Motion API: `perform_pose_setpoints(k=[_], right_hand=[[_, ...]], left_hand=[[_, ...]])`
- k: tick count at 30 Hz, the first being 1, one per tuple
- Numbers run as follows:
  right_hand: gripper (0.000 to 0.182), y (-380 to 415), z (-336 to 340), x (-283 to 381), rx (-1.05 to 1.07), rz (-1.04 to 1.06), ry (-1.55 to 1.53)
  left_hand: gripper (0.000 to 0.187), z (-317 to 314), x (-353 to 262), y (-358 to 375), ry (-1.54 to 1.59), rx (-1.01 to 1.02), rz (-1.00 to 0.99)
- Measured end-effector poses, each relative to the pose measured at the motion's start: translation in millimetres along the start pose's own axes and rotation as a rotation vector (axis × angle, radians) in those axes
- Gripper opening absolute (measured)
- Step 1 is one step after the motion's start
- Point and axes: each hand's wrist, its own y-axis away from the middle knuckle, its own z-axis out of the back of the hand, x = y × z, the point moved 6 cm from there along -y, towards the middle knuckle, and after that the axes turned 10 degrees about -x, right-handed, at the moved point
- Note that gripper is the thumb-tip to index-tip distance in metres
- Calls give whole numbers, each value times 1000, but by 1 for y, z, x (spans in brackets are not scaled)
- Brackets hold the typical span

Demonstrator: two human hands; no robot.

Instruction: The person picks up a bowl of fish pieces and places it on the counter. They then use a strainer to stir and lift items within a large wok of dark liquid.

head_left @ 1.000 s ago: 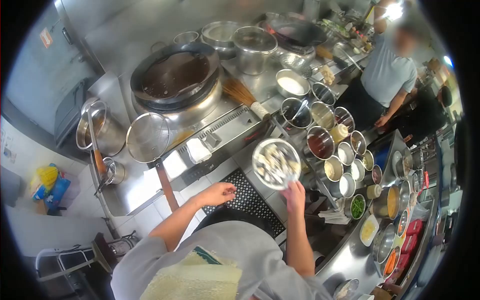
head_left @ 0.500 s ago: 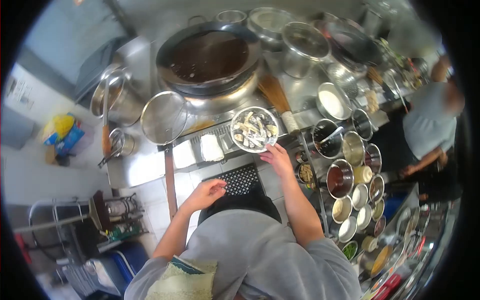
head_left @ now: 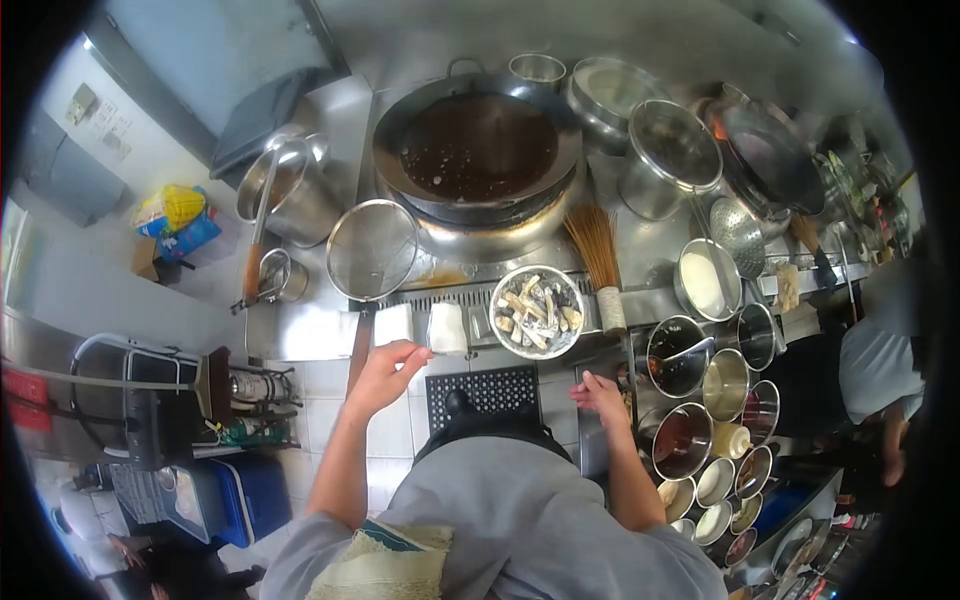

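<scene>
My left hand (head_left: pixel 388 376) is just below two folded white cloths (head_left: pixel 446 329) on the counter edge, its fingertips close to the right-hand cloth and nothing visible in them. My right hand (head_left: pixel 601 395) hangs with fingers extended, below and right of a metal bowl (head_left: pixel 497 342) of dusted, pale and dark pieces (head_left: pixel 538 308), not touching it. A round wire strainer (head_left: pixel 372 250) lies left of the bowl, its handle passing beside my left hand. Behind them stands a large wok (head_left: pixel 395 180) of dark liquid (head_left: pixel 480 150). A bristle brush (head_left: pixel 597 250) lies right of the bowl.
Metal bowls of sauces (head_left: pixel 683 440) crowd the right side. Pots (head_left: pixel 672 155) and a second wok (head_left: pixel 770 150) stand at the back right. A ladle rests across a pot (head_left: pixel 300 205) at left. A co-worker (head_left: pixel 876 365) is at far right. A blue cooler (head_left: pixel 258 497) sits lower left.
My right hand has left the bowl's rim and moved down and right. My left hand has moved up to the cloths. The view has shifted, so the counter items appear lower and further right.
</scene>
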Motion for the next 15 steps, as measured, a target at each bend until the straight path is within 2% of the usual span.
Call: perform_pose_setpoints(k=[3,4,7,10,12,13,14,15], right_hand=[[41,7,0,11,-99,39,-77],[40,11,-3,17,-107,41,-65],[36,26,-8,36,-137,73,-33],[34,41,-6,57,-171,176,-14],[32,58,-4,75,-198,256,-21],[29,74,-4,96,-228,313,-4],[27,91,-7,121,-261,427,-45],[25,111,-9,146,-297,539,-87]], left_hand=[[20,6,-17,-32,-276,74,-273],[12,14,-36,-40,-137,19,-276],[7,57,-102,-49,-28,-201,-495],[11,134,-203,-11,-178,-446,-863],[11,181,-246,29,-110,-656,-1298],[12,208,-255,47,-166,-614,-1542],[14,228,-257,77,-452,-853,-1747],[18,247,-255,107,-768,-1296,-1901]])
